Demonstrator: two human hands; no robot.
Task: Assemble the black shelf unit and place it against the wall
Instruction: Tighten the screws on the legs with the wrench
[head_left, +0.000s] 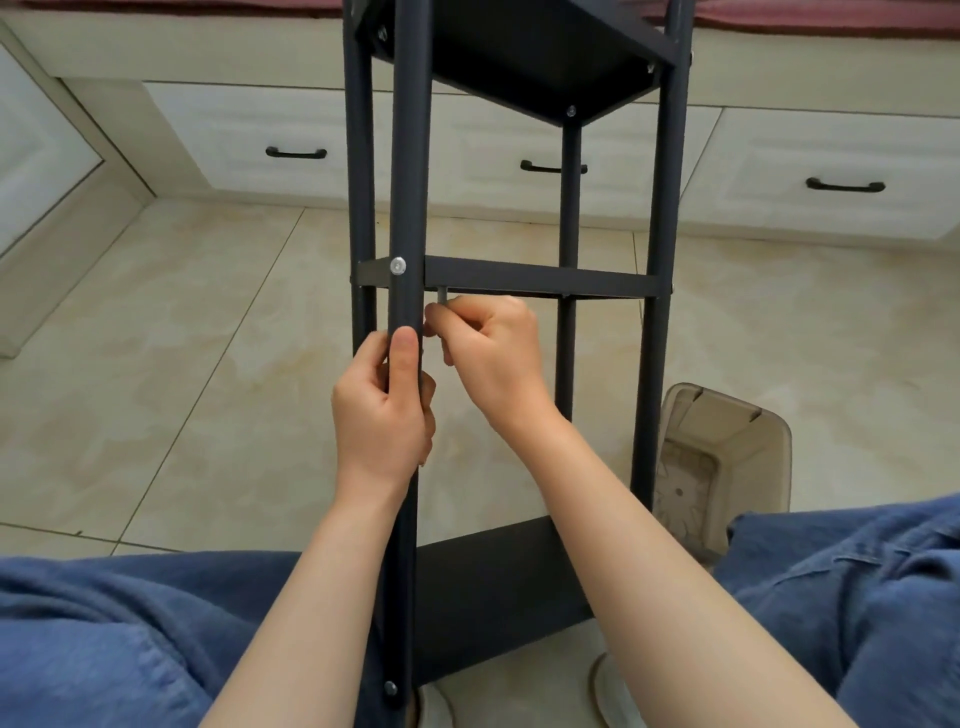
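The black shelf unit (540, 278) lies tilted toward me, its near end between my knees, with three shelf boards fixed between four black poles. My left hand (382, 410) grips the near front pole (408, 156) just below a silver screw (398, 266) at the middle shelf. My right hand (491, 353) pinches a small grey hex key (441, 297) right under the middle shelf's front edge, beside that pole. Another screw (390, 689) sits low on the same pole at the near shelf.
A translucent brown plastic bin (724, 457) stands on the tiled floor to the right of the unit. White drawers with black handles (296, 152) run along the back under a bench. My blue-trousered legs (104, 639) frame the bottom.
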